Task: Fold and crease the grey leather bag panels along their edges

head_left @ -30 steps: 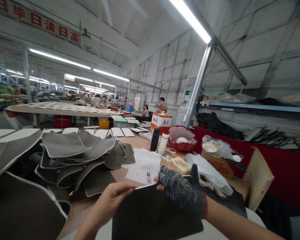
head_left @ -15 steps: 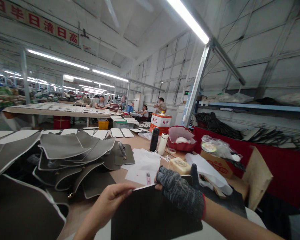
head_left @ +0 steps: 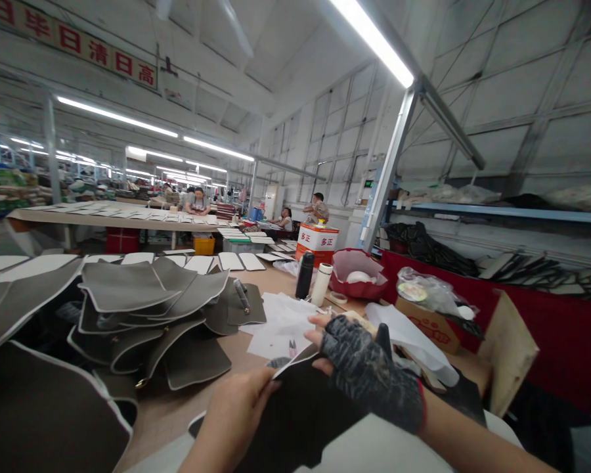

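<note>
You are holding the dark panel [head_left: 285, 420] low over the near edge of the work table [head_left: 177, 414], tilted, with a pale edge strip [head_left: 295, 360] showing along its far side. Your left hand [head_left: 229, 414] is pinching the panel's near side, its bare fingers [head_left: 263, 387] pressed together on the edge; the thumb is hidden from view. Your right hand [head_left: 369, 371], in a grey fingerless knit glove [head_left: 374, 374], is gripping the far side, its bare fingertips [head_left: 318, 322] slightly spread and curling round the edge.

On progress, the taupe panels [head_left: 123, 286] heaped to your left are showing white edging along every side in view. The panel in your hands is showing its pale edge only along the far side; its other edges are hidden, so I cannot confirm them. White-faced panels [head_left: 231, 261] are lying in a row beyond the heap. Thread snips [head_left: 292, 348] with pink handles are resting on loose white paper sheets [head_left: 280, 325] just beyond your hands.

On containers, a red basin [head_left: 359, 289] is standing past the black flask [head_left: 304, 276], lined with a white plastic bag [head_left: 347, 263] and holding a round white item [head_left: 359, 277]. A cardboard carton [head_left: 426, 328] is carrying a clear plastic bag [head_left: 433, 292] on top; its contents are hidden. An orange-and-white drum [head_left: 318, 243] is standing farther off.
</note>
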### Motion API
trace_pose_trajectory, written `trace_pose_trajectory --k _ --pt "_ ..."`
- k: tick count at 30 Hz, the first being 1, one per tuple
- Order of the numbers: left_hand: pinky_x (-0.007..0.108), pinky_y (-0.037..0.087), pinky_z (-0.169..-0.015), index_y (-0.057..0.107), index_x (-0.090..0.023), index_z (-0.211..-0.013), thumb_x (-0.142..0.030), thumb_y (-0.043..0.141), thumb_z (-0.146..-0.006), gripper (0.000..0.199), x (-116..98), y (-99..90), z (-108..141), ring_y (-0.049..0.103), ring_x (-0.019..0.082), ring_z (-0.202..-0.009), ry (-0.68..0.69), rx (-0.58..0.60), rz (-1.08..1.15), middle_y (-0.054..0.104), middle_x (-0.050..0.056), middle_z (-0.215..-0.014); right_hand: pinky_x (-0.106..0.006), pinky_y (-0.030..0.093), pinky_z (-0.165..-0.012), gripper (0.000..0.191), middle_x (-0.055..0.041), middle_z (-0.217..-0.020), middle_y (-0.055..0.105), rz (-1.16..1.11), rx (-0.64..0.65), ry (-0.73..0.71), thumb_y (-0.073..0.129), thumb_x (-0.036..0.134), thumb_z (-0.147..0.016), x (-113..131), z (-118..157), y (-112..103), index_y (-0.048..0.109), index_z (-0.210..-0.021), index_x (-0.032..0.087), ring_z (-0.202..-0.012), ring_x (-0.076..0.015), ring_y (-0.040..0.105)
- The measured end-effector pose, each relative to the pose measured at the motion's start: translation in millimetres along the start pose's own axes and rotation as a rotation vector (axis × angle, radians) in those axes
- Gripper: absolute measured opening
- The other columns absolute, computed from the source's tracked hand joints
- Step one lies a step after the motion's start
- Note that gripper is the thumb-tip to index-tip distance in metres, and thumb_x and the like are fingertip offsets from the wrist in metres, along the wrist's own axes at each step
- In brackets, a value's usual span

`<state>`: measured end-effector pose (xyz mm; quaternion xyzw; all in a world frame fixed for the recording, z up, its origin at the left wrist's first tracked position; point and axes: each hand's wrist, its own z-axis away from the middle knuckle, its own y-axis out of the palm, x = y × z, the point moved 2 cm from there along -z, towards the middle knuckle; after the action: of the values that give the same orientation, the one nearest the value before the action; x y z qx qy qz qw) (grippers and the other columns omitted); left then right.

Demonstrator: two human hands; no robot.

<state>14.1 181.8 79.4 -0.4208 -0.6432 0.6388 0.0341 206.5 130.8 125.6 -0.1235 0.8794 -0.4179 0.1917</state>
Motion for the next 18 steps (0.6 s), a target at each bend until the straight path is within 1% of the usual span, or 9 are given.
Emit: trace_pose_trajectory --k 2,3,5,7,8,11,14,16,18 --pt "0.025 0.042 -0.069 0.065 -0.024 -0.098 -0.027 0.041 -0.086 0.027 4 -3.5 1 0.064 0.023 -0.086 0.001 -0.020 0.022 0.070 0.006 -0.093 -0.046 0.038 -0.095 0.036 -0.0104 -0.122 0.053 -0.034 0.049 0.056 0.054 0.030 -0.080 -18 1 -4 0.054 -0.115 0.020 -0.110 -0.0269 0.049" --pt "0.024 0.041 -0.070 0.066 -0.025 -0.097 -0.027 0.041 -0.086 0.027 5 -4.9 2 0.064 0.022 -0.086 0.000 -0.032 0.032 0.070 0.006 -0.093 -0.044 0.041 -0.092 0.033 -0.0092 -0.114 0.058 -0.074 0.084 0.083 0.055 0.031 -0.080 -25 1 -4 0.056 -0.112 0.020 -0.105 -0.0255 0.052" --pt "0.022 0.041 -0.069 0.067 -0.025 -0.093 -0.029 0.041 -0.086 0.027 6 -7.1 3 0.063 0.020 -0.083 -0.002 -0.046 0.055 0.071 0.004 -0.089 -0.036 0.047 -0.081 0.021 -0.0057 -0.094 0.063 -0.143 0.133 0.119 0.053 0.032 -0.081 -33 3 -1 0.061 -0.097 0.021 -0.089 -0.0213 0.058" --pt "0.020 0.041 -0.068 0.068 -0.025 -0.088 -0.029 0.040 -0.086 0.028 6 -9.1 5 0.063 0.018 -0.079 0.009 -0.038 0.084 0.071 0.002 -0.084 -0.033 0.049 -0.073 0.020 -0.0046 -0.082 0.063 -0.138 0.112 0.124 0.047 0.034 -0.085 -34 6 4 0.061 -0.084 0.020 -0.078 -0.0194 0.058" --pt "0.019 0.041 -0.068 0.068 -0.025 -0.087 -0.029 0.040 -0.086 0.028 6 -10.0 5 0.063 0.017 -0.078 0.019 -0.032 0.099 0.071 0.002 -0.083 -0.033 0.049 -0.073 0.025 -0.0053 -0.080 0.063 -0.113 0.076 0.117 0.043 0.037 -0.087 -34 7 5 0.061 -0.082 0.020 -0.077 -0.0196 0.058" --pt "0.019 0.041 -0.068 0.067 -0.024 -0.089 -0.029 0.041 -0.086 0.027 0 -10.8 6 0.063 0.017 -0.078 0.036 -0.018 0.137 0.070 0.002 -0.084 -0.036 0.046 -0.082 0.035 -0.0073 -0.084 0.064 -0.013 -0.074 0.064 0.034 0.042 -0.090 -26 11 6 0.061 -0.084 0.021 -0.083 -0.0217 0.058" --pt "0.020 0.041 -0.069 0.066 -0.024 -0.096 -0.026 0.041 -0.086 0.028 -10 -6.1 7 0.063 0.018 -0.081 0.043 0.000 0.179 0.070 0.003 -0.090 -0.034 0.046 -0.084 0.035 -0.0056 -0.083 0.064 0.005 -0.165 -0.032 0.031 0.040 -0.092 -13 11 1 0.061 -0.085 0.022 -0.083 -0.0199 0.059" --pt "0.021 0.041 -0.069 0.065 -0.024 -0.099 -0.025 0.040 -0.085 0.029 -17 -1.4 8 0.063 0.019 -0.083 0.056 -0.003 0.219 0.070 0.004 -0.092 -0.032 0.048 -0.077 0.034 -0.0052 -0.079 0.064 -0.033 -0.151 -0.072 0.031 0.035 -0.092 -4 9 -3 0.061 -0.084 0.021 -0.078 -0.0189 0.059" --pt "0.021 0.042 -0.071 0.066 -0.024 -0.100 -0.027 0.040 -0.086 0.030 -23 1.9 9 0.063 0.019 -0.084 0.075 -0.030 0.272 0.071 0.004 -0.093 -0.032 0.049 -0.071 0.035 -0.0062 -0.078 0.064 -0.105 -0.095 -0.065 0.031 0.034 -0.092 4 7 -3 0.062 -0.083 0.020 -0.074 -0.0197 0.058"
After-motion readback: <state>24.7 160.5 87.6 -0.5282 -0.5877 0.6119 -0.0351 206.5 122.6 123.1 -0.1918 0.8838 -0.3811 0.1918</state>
